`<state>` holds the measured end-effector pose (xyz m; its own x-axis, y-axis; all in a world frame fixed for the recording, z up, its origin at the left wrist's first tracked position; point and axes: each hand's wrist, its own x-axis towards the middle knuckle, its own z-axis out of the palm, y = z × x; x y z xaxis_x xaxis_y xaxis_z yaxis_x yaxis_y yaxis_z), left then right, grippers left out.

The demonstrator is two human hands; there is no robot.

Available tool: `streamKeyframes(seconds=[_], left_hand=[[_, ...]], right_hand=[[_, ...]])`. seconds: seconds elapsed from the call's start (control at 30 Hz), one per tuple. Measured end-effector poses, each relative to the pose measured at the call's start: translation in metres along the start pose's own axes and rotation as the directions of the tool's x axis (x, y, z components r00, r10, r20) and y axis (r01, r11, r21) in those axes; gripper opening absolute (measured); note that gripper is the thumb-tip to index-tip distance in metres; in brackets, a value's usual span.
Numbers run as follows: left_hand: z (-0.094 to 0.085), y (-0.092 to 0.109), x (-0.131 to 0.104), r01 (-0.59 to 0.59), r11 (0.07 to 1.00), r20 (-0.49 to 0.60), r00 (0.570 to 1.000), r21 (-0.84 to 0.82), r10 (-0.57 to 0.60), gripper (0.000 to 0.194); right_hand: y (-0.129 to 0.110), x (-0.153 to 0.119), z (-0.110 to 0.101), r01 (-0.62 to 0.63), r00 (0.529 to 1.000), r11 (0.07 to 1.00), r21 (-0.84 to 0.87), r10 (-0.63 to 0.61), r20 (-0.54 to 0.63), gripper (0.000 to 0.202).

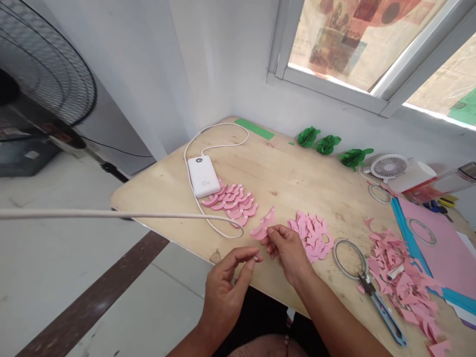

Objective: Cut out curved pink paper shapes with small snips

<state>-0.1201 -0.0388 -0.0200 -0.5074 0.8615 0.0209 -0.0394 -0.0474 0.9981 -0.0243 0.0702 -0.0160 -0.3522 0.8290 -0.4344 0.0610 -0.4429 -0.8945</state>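
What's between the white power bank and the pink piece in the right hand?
Overlapping pink scalloped cutouts, starting at the power bank, then a narrow bare strip of tabletop before the pink piece. Shows in the head view.

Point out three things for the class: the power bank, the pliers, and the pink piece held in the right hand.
Power bank [204,176]: head view, middle of its white case.
Pliers [376,298]: head view, blue handles, near the joint.
Pink piece [263,228]: head view, middle of its curved body.

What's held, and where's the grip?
Right hand pinches a pink cutout by its curved outer edge. Left hand: can't tell if fingertips hold anything.
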Motion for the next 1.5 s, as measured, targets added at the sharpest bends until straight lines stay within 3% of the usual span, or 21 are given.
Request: streamKeyframes(seconds=[0.13, 0.43, 0.9, 1.07, 1.2, 1.33, 1.5], left_hand=[[-0.004, -0.002, -0.002, 0.009, 1.000, -0.001, 1.000, 0.007, -0.009, 0.013], [-0.012, 0.001, -0.004, 0.134, 0.991, -0.079, 0.988, -0.006, -0.134, 0.015], [0.004, 0.014, 0.005, 0.203, 0.977, -0.062, 0.976, -0.061, -0.206, 0.016], [0.005, 0.014, 0.007, 0.206, 0.976, -0.038, 0.977, -0.062, -0.209, 0.015], [0.008, 0.011, 0.008, 0.230, 0.971, -0.001, 0.973, -0.060, -0.230, 0.016], [0.015, 0.004, 0.013, 0.223, 0.975, 0.043, 0.974, 0.001, -0.223, 0.017], [0.027, -0.001, 0.018, 0.185, 0.982, 0.069, 0.980, 0.046, -0.188, 0.017]], right_hand=[[0.001, 0.008, 0.010, -0.117, 0.993, 0.993, -0.002, 0.117, 0.015, 0.018], [-0.008, 0.023, 0.026, -0.207, 0.976, 0.976, -0.063, 0.211, 0.061, 0.011], [-0.015, 0.033, 0.042, -0.178, 0.981, 0.984, 0.021, 0.176, 0.087, 0.010], [-0.016, 0.010, 0.024, -0.160, 0.986, 0.985, 0.065, 0.156, 0.067, 0.021], [-0.016, -0.015, -0.008, -0.052, 0.995, 0.999, 0.005, 0.052, 0.080, 0.035], [-0.008, -0.037, -0.040, 0.051, 0.999, 0.998, -0.040, -0.051, -0.003, 0.036], [0.005, -0.048, -0.047, 0.099, 0.995, 0.995, -0.012, -0.099, -0.027, 0.039]])
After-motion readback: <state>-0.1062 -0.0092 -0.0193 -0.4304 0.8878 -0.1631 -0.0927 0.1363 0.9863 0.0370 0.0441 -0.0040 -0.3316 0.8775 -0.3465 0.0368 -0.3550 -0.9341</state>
